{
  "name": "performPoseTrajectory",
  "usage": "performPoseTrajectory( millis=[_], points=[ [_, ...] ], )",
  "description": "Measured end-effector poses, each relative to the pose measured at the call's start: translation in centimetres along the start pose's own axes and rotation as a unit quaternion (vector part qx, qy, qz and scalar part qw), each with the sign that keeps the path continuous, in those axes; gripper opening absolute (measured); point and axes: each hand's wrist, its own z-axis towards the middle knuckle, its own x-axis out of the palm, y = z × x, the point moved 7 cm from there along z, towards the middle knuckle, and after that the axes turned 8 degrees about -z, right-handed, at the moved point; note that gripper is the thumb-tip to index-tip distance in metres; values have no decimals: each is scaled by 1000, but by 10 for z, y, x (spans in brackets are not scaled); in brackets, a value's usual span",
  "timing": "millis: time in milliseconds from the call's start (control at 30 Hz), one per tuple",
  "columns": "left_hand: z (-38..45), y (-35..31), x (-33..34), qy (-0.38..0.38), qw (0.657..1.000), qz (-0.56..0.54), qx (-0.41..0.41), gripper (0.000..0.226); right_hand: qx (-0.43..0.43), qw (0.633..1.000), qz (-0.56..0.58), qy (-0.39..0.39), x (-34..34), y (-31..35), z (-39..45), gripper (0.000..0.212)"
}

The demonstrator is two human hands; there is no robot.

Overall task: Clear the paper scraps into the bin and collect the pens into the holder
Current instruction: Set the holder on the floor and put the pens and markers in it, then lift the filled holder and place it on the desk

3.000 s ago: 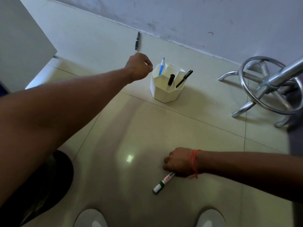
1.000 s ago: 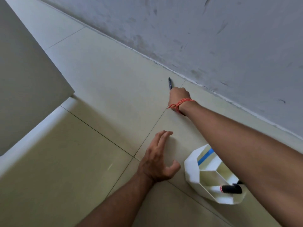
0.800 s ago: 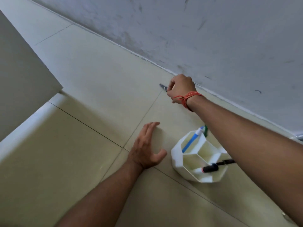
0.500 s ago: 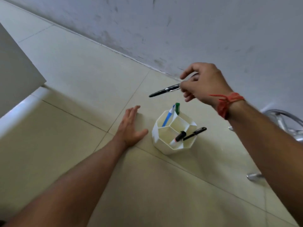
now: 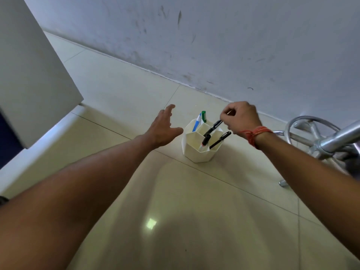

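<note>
A grey panel (image 5: 29, 65) fills the upper left of the frame, its top and left cut off by the edge. Right of it, near centre, the left hand (image 5: 162, 128) hovers above the tiled floor (image 5: 194, 201) with fingers spread wide, holding nothing, just left of the pen holder (image 5: 198, 151).

The white pen holder stands on the floor at centre, split into honeycomb compartments. Five writing tools show in it. At the far rim stand a blue-and-white pen (image 5: 196, 122) and, beside it, a green-capped marker (image 5: 203, 116). A black-capped marker (image 5: 205, 142) leans in a near compartment, and a slim black pen (image 5: 221, 139) slants out over the right rim. The fifth, a black pen (image 5: 213, 128), is tilted with its lower end inside a middle compartment; its upper end is pinched between thumb and fingertips of the right hand (image 5: 242, 118), which wears a red thread (image 5: 255, 134) at the wrist. How deep each tool reaches is hidden by the holder's walls.

At the right edge a chrome stool base (image 5: 315, 137) is partly cut off.
</note>
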Motion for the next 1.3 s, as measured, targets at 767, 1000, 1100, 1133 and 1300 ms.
performPoseTrajectory(
  millis=[767,1000,1100,1133,1300],
  points=[
    [6,-14,-11,-22,1000,-1,19,86,26,961,-130,242,89,-38,-78,47],
    [25,-23,-21,-46,997,-53,23,85,25,990,-75,115,99,-44,-62,41],
    [26,-16,-23,-63,994,-85,20,84,1,996,-53,66,95,-38,-55,49],
    [25,-14,-24,-67,993,-95,17,83,-3,997,-49,52,90,-34,-54,51],
    [6,-41,-48,-72,991,-115,-5,80,-14,999,-37,28,39,6,-53,45]
  ],
)
